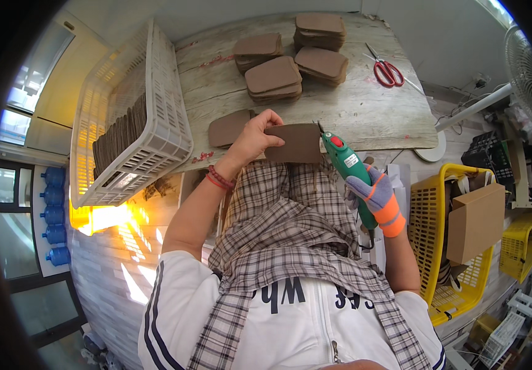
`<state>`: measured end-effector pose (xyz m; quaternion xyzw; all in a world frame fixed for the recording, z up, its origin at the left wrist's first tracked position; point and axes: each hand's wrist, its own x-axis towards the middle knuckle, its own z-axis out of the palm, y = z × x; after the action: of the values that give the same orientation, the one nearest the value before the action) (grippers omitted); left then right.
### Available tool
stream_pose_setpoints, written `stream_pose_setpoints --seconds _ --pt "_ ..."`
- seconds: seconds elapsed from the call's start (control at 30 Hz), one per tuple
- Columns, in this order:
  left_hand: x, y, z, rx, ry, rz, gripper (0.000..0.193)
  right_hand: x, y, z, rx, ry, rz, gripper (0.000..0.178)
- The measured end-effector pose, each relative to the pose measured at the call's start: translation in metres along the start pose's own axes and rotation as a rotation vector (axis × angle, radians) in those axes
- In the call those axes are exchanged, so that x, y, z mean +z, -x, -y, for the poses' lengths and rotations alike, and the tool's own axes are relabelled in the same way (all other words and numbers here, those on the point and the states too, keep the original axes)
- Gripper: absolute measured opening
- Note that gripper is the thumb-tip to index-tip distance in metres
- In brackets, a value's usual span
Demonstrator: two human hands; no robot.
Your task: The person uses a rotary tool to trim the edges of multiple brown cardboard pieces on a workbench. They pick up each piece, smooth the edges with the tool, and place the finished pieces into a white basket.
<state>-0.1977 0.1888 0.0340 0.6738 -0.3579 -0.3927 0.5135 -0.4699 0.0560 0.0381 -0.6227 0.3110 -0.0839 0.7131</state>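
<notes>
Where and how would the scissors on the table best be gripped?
Probably by the red handles, coming from the near side of the table: the scissors lie with those handles toward that side and the blades pointing away and leftward.

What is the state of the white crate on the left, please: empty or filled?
Not empty: a row of dark brown pieces shows inside the white crate; how full exactly, I cannot tell.
</notes>
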Motion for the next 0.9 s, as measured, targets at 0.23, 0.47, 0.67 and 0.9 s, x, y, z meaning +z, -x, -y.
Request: stream_pose_setpoints --seconds 0.23,0.47,0.67,0.9 --pt "-0.018 -0.003 0.006 0.038 0.273 -0.104 0.019 0.003 0.002 0.001 0.028 -0.027 0.061 0.032" --pt "-0.013 0.0 0.005 0.011 0.316 -0.116 0.016 0.008 0.003 0.001 0.041 -0.008 0.063 0.031" --pt "-0.011 -0.001 0.003 0.01 0.212 -0.104 0.014 0.006 0.007 -0.001 0.014 0.042 0.066 0.035" --pt "-0.009 -0.002 0.003 -0.014 0.078 -0.028 0.013 0.009 0.008 0.003 0.068 0.063 0.077 0.039"
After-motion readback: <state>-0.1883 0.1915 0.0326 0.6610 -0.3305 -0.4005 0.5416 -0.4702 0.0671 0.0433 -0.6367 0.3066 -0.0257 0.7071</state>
